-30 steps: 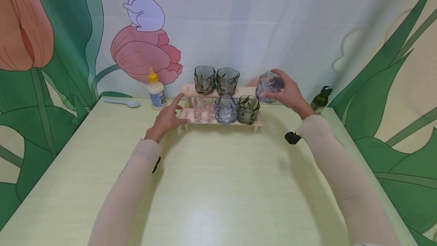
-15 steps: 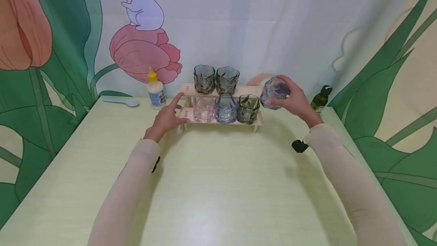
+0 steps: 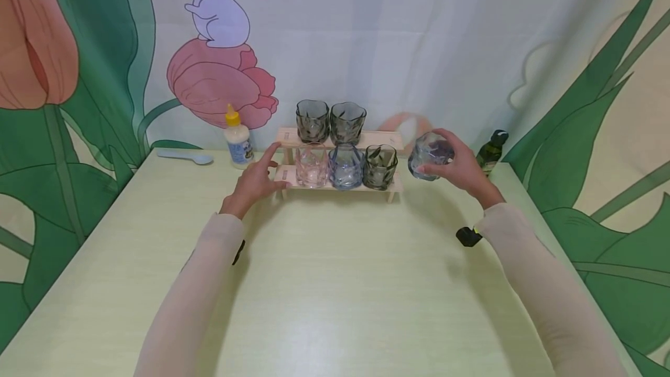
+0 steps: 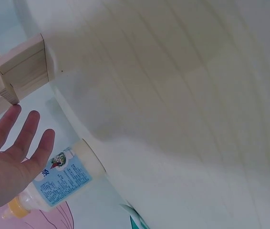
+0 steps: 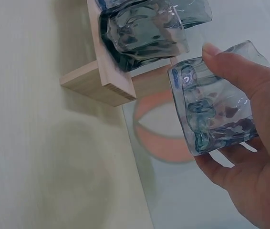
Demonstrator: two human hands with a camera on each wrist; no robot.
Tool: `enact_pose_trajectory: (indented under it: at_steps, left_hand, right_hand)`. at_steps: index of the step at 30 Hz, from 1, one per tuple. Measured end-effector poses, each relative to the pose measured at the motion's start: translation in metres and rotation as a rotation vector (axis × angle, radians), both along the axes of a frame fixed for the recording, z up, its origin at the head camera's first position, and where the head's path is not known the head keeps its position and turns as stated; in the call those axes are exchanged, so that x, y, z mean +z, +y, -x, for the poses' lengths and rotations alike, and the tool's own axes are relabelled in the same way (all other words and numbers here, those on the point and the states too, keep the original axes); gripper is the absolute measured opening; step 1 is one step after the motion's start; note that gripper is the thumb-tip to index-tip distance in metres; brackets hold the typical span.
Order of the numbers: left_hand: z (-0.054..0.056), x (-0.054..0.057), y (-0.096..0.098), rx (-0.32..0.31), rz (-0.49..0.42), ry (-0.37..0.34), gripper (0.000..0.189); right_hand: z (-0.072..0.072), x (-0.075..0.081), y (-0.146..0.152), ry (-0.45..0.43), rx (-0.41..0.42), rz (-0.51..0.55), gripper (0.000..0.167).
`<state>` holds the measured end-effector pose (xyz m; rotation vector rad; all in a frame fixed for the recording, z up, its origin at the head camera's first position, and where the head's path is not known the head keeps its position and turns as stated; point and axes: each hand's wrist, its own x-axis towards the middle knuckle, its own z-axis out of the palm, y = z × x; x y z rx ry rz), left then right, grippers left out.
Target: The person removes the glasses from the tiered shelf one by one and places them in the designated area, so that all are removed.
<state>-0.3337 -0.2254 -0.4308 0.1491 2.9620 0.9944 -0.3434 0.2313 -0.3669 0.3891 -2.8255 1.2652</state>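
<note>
My right hand (image 3: 463, 164) grips a clear bluish drinking glass (image 3: 430, 156) with wavy walls, thumb and fingers on opposite sides. In the right wrist view this glass (image 5: 211, 102) is apart from the rack, just off its right end. A two-tier wooden rack (image 3: 384, 138) stands at the back of the table. Two grey glasses (image 3: 348, 123) sit on its upper shelf; a pink glass (image 3: 311, 167), a blue glass (image 3: 345, 169) and a dark glass (image 3: 380, 169) fill the lower one. My left hand (image 3: 253, 184) touches the rack's left end with fingers extended, holding nothing.
Left of the rack, a yellow-capped bottle (image 3: 239, 141) stands close to my left hand. A pale blue spoon (image 3: 185, 156) lies farther left. Beyond my right hand is a dark green bottle (image 3: 492, 150). A printed curtain (image 3: 445, 34) hangs behind the table (image 3: 335, 284).
My right hand has carried the bluish glass rightward and down, away from the upper shelf's right end. The left hand stays at the rack's left end.
</note>
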Motion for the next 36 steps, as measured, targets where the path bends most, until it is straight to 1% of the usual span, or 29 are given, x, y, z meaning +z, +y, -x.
enact_pose_trajectory:
  at_steps: [13, 21, 29, 36]
  left_hand:
    - [0.001, -0.002, -0.001, -0.008, 0.003, 0.009, 0.1]
    - [0.002, -0.003, -0.001, 0.0, 0.002, 0.01, 0.1]
    - [0.003, -0.002, -0.001, 0.003, 0.002, 0.003, 0.101]
    - [0.001, -0.001, 0.0, 0.009, 0.001, -0.006, 0.1]
  right_hand:
    - [-0.005, -0.024, 0.013, -0.042, -0.025, -0.013, 0.094]
    - [-0.008, -0.036, 0.016, -0.08, -0.022, -0.014, 0.097]
    - [-0.009, -0.049, 0.02, -0.09, -0.017, -0.011, 0.1]
    - [-0.009, -0.062, 0.021, -0.104, -0.019, -0.018, 0.102]
